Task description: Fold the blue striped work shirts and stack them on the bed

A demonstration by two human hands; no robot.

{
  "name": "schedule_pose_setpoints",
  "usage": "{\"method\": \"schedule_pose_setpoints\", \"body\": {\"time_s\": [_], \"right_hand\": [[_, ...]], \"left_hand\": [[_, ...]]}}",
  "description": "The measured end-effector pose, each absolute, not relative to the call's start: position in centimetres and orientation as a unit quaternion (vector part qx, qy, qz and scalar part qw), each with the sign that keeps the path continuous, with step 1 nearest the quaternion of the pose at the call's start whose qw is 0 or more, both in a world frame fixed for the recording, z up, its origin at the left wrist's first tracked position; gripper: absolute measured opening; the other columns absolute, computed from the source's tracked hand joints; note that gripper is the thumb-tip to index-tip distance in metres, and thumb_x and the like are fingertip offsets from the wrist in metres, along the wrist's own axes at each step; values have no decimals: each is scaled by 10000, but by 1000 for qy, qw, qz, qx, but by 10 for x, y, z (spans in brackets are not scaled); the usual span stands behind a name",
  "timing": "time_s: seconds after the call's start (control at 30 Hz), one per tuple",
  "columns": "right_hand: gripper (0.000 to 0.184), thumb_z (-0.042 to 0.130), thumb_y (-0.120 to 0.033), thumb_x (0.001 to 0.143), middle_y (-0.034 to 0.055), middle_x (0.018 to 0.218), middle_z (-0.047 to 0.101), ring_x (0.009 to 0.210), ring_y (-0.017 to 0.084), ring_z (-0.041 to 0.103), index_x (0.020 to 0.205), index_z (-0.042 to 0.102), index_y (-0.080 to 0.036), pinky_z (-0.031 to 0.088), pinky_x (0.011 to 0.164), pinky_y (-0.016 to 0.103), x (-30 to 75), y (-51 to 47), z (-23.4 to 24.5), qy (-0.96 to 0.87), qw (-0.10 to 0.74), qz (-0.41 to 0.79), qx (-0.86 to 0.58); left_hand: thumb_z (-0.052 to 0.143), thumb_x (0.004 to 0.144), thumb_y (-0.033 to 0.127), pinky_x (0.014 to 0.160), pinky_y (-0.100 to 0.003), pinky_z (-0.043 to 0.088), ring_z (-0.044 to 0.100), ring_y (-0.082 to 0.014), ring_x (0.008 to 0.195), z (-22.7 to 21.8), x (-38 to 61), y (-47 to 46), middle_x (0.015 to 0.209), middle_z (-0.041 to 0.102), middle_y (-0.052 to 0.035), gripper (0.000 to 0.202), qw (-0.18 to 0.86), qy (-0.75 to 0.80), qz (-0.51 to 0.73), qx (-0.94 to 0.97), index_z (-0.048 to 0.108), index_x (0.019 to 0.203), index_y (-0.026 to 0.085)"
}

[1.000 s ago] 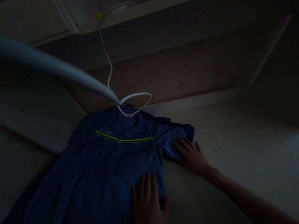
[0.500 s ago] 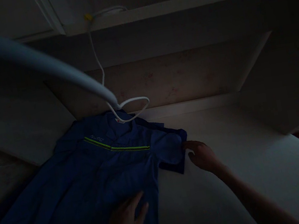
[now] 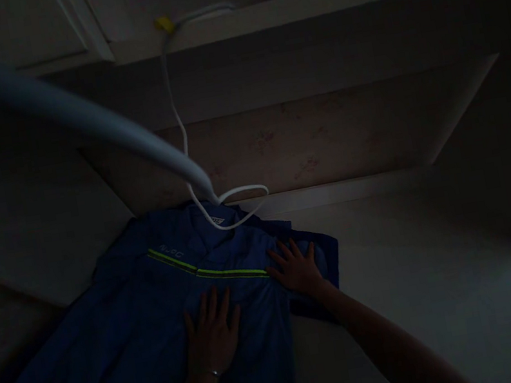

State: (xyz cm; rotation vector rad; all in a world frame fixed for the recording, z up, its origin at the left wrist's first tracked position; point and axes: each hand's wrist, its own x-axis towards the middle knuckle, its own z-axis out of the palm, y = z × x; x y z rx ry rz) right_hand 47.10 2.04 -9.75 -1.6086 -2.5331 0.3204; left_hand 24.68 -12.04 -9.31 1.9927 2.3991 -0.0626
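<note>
A blue work shirt (image 3: 136, 329) with a yellow-green stripe (image 3: 207, 270) across the chest lies flat on a pale surface (image 3: 424, 294) in dim light. My left hand (image 3: 214, 336) rests flat on the shirt's middle, fingers stretched out, just below the stripe. My right hand (image 3: 298, 269) lies flat with spread fingers on the shirt's right shoulder and folded sleeve, beside the stripe's right end. Neither hand holds anything.
A pale curved tube (image 3: 76, 117) crosses from the upper left down to the shirt's collar. A white cord (image 3: 179, 119) hangs from a shelf edge (image 3: 303, 7) and loops by the collar. A wall panel stands behind the surface.
Both hands have moved up onto the shirt. The right hand went from beside the sleeve's edge onto the shoulder. The left hand slid up from the lower shirt to below the stripe.
</note>
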Motion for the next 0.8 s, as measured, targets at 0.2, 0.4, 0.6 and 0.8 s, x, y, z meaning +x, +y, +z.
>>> {"method": "schedule_pose_setpoints", "body": {"time_s": [0.2, 0.4, 0.6, 0.8], "right_hand": [[623, 212, -689, 942, 28, 1612, 232, 1473, 382, 106, 1495, 314, -423, -59, 1012, 800, 476, 49, -97, -866, 24, 127, -483], [610, 173, -630, 967, 16, 1615, 226, 1480, 342, 105, 1517, 274, -387, -117, 1040, 753, 474, 74, -87, -852, -12, 99, -514], [527, 270, -407, 1001, 132, 1556, 348, 1457, 361, 187, 1476, 407, -222, -134, 1042, 739, 455, 66, -71, -839, 18, 43, -542], [443, 276, -372, 1018, 105, 1485, 461, 1350, 271, 413, 1377, 504, -247, 66, 1158, 610, 472, 0, -70, -837, 163, 62, -518]], "left_hand": [[195, 943, 571, 1104, -743, 110, 193, -339, 1477, -88, 249, -108, 1607, 211, -72, 636, 42, 784, -16, 619, 311, 1505, 297], [202, 948, 544, 1078, -771, 114, 232, -374, 1458, -86, 261, -100, 1595, 256, -114, 630, 31, 794, -5, 607, 345, 1496, 267], [223, 968, 488, 1075, -751, 191, 338, -372, 1412, -84, 266, -107, 1538, 373, -160, 591, -15, 794, 16, 608, 447, 1442, 216], [246, 987, 418, 1141, -607, 288, 470, -289, 1336, -74, 295, -134, 1482, 472, -124, 524, -57, 716, 113, 687, 550, 1359, 210]]}}
